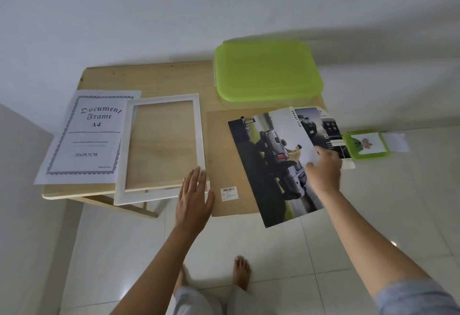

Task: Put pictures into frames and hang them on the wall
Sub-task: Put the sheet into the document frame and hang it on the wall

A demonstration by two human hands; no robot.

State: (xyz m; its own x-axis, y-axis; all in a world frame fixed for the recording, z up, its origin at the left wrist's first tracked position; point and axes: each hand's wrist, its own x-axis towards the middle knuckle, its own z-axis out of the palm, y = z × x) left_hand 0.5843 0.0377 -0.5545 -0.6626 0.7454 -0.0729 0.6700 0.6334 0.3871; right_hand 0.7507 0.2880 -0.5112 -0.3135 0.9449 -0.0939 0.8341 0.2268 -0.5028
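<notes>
Left hand (193,197) was out flat, fingers straight and together, the tips over the near right corner of the white frame (146,196); touching or just above it, I couldn't tell. That frame lay flat on the tabletop (154,78), empty, wood showing through it, its near end poking over the front edge. Tucked under its left side was the printed insert sheet (84,138) reading "Document Frame A4". Just right of the frame lay the brown backing board (224,155), barcode sticker near its front corner. On the board, skewed and overhanging the front edge, was the car picture (271,165), and there the right hand (324,167) was on its right edge, thumb on the print. Whether it pinched the sheet or only rested there, I couldn't tell. The hands were well apart. A brochure (321,125) peeked out beneath the picture. A box with a green lid (266,73) sat at the far right corner, and a small green frame (366,145) lay beyond the tabletop's right edge. Bare feet (241,272) stood on white floor tiles.
</notes>
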